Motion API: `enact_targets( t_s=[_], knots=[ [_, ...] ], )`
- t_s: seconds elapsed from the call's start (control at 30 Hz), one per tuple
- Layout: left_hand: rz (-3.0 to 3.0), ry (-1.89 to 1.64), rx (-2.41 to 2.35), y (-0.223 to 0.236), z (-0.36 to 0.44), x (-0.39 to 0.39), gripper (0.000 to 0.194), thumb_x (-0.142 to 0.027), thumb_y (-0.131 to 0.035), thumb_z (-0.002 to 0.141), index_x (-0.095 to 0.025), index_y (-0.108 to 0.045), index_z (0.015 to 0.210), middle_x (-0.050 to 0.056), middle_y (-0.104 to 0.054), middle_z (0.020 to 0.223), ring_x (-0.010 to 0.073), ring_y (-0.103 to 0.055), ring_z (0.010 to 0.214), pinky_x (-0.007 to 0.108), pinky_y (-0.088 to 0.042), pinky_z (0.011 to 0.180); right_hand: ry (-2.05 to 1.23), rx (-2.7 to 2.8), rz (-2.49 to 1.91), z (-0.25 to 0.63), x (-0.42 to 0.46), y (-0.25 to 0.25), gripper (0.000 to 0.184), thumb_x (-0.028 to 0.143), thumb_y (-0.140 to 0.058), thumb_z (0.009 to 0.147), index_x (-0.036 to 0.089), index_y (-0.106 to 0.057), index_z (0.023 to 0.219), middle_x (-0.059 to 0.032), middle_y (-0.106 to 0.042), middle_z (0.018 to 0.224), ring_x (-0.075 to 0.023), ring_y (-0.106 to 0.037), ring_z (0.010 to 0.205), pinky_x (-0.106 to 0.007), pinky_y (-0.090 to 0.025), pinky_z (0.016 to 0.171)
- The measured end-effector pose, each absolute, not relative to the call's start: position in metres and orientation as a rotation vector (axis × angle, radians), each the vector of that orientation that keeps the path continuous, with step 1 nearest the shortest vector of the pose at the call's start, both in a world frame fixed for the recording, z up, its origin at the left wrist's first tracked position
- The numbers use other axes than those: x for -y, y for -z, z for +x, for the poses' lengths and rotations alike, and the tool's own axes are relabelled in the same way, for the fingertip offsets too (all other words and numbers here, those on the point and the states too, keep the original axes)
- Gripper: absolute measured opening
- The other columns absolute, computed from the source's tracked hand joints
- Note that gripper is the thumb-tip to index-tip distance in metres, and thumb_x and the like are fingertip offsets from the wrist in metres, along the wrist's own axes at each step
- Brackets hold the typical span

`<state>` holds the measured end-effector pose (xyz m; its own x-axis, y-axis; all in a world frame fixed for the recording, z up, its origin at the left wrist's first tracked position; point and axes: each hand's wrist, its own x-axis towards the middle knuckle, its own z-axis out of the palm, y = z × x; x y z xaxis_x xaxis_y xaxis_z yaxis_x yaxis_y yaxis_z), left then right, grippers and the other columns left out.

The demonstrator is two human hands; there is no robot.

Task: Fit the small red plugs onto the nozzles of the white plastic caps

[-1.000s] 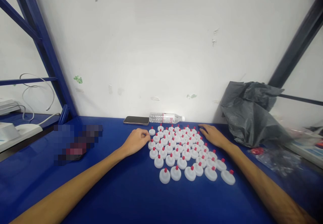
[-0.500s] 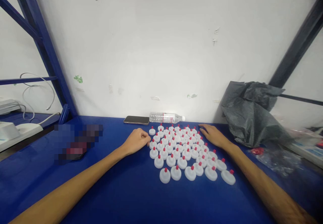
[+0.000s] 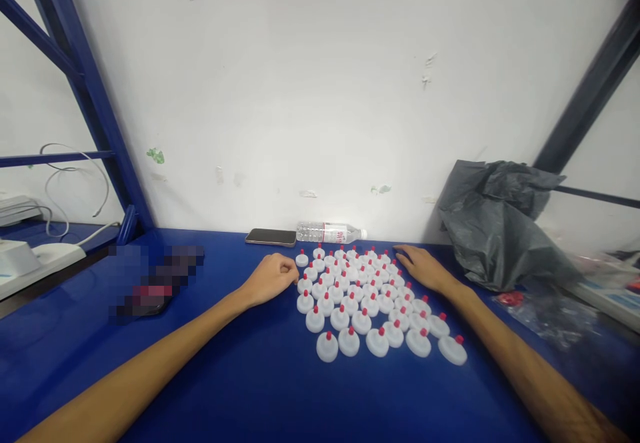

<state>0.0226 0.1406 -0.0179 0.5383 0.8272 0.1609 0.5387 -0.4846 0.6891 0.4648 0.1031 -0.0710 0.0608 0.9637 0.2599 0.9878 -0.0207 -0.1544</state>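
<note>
Several white, round, dome-shaped caps with red tips stand upright in a loose cluster on the blue tabletop. At the left edge of the cluster rests my left hand, fingers curled in and nothing visible in them. Its fingertips are right beside the leftmost caps; whether they touch is unclear. Along the cluster's far right side lies my right hand, palm down with fingers stretched out, holding nothing. Its forearm runs past the caps on the right.
Against the wall lie a smartphone and a plastic water bottle on its side. A dark grey plastic bag and clear plastic wrapping sit at right. On the left are a blurred-out dark object and a white power strip.
</note>
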Motion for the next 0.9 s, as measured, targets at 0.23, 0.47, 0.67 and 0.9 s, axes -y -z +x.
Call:
enact_targets(
  t_s=[0.23, 0.47, 0.67, 0.9],
  knots=[
    [2.166, -0.716, -1.175, 0.029, 0.019, -0.153, 0.030, -0.039, -0.048, 0.087, -0.022, -0.057, 0.063, -0.003, -0.058, 0.049, 0.0161, -0.051, 0.047, 0.029, -0.037, 0.057, 0.119, 1.962, -2.059, 0.467, -0.105, 0.073, 0.056, 0.046, -0.035, 0.105, 0.016, -0.062, 0.144, -0.0160, -0.068, 0.147, -0.0304, -0.061, 0.139, -0.045, -0.045, 0.121],
    [2.135, -0.746, -1.178, 0.033, 0.020, -0.155, 0.044, -0.051, -0.044, 0.095, -0.025, -0.045, 0.060, -0.003, -0.058, 0.048, 0.0153, -0.051, 0.043, 0.029, -0.038, 0.055, 0.120, 1.961, -2.046, 0.468, -0.104, 0.074, 0.055, 0.047, -0.035, 0.105, 0.019, -0.063, 0.143, -0.0147, -0.068, 0.147, -0.0308, -0.062, 0.139, -0.048, -0.047, 0.119],
    [2.102, -0.758, -1.131, 0.034, 0.019, -0.155, 0.033, -0.042, -0.046, 0.091, -0.024, -0.046, 0.063, -0.005, -0.057, 0.049, 0.0143, -0.048, 0.044, 0.029, -0.036, 0.054, 0.116, 1.959, -2.056, 0.469, -0.105, 0.075, 0.056, 0.048, -0.034, 0.105, 0.018, -0.062, 0.144, -0.0154, -0.068, 0.148, -0.0310, -0.061, 0.139, -0.048, -0.047, 0.119],
    [2.017, -0.761, -1.080, 0.042, 0.018, -0.160, 0.019, -0.029, -0.041, 0.084, -0.025, -0.046, 0.066, -0.006, -0.056, 0.049, 0.0136, -0.046, 0.040, 0.028, -0.035, 0.049, 0.114, 1.954, -2.057, 0.470, -0.106, 0.076, 0.057, 0.048, -0.034, 0.105, 0.018, -0.062, 0.144, -0.0152, -0.067, 0.149, -0.0315, -0.061, 0.140, -0.050, -0.047, 0.119]
  ],
)
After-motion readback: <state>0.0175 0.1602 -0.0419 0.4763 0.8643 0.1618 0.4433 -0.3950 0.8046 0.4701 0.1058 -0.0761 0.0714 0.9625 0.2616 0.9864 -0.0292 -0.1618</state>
